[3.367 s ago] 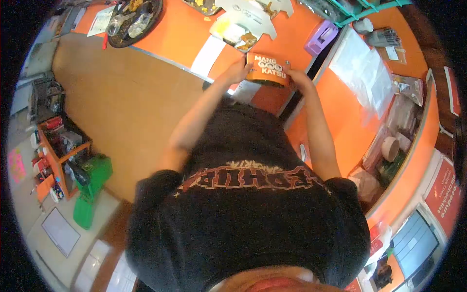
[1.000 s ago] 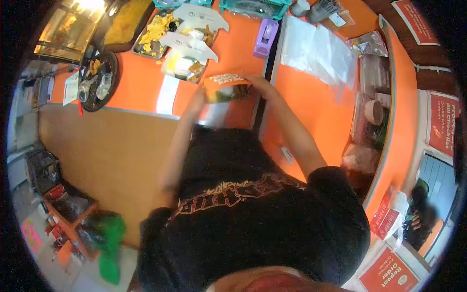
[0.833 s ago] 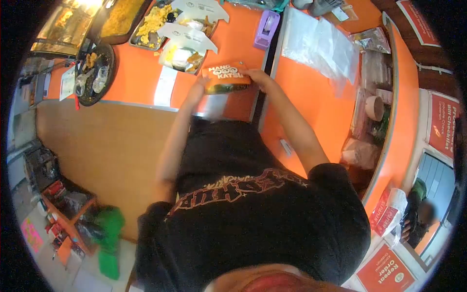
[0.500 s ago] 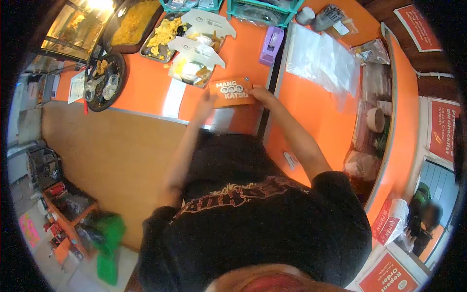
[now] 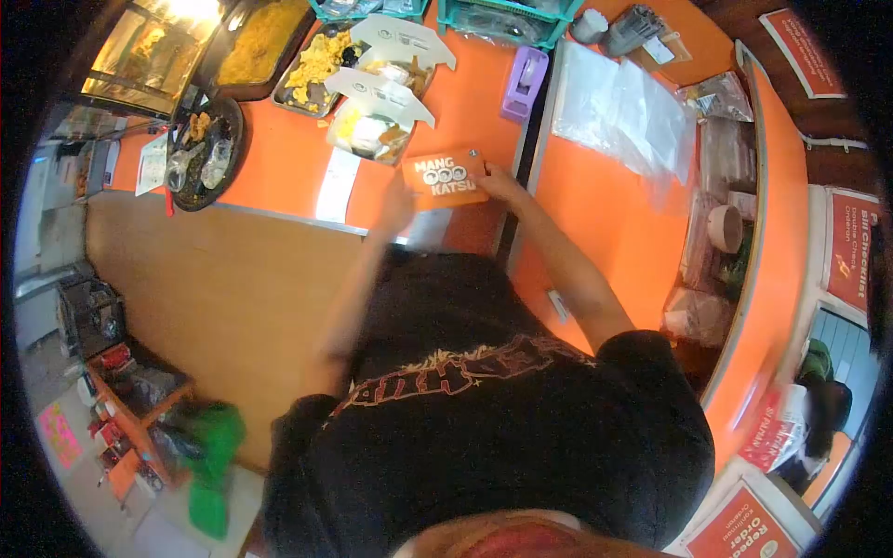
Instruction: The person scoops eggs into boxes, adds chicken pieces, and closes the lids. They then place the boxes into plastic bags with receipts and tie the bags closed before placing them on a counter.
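An orange food box [image 5: 445,179] printed "MANG KATSU" is held between my two hands at the counter's front edge, lid facing up. My left hand [image 5: 398,205] is closed on its left side, slightly blurred. The fingers of my right hand [image 5: 502,184] grip the right edge by the upper corner. Just beyond stands an open box [image 5: 370,135] with food in it, and behind that a second open box [image 5: 405,74], also filled. A white paper slip [image 5: 337,186] lies on the counter to the left of my left hand.
A purple tape dispenser [image 5: 526,84] stands ahead to the right, beside clear plastic bags [image 5: 619,116]. At the left are a dark round platter [image 5: 223,126], a tray of yellow food [image 5: 321,70] and a lit glass case [image 5: 144,60]. A stapler-like object [image 5: 558,305] lies near my right forearm.
Both hands keep their hold on the orange box, which has hardly moved. The whole view has shifted slightly. At the far right, the person in the background has changed posture.
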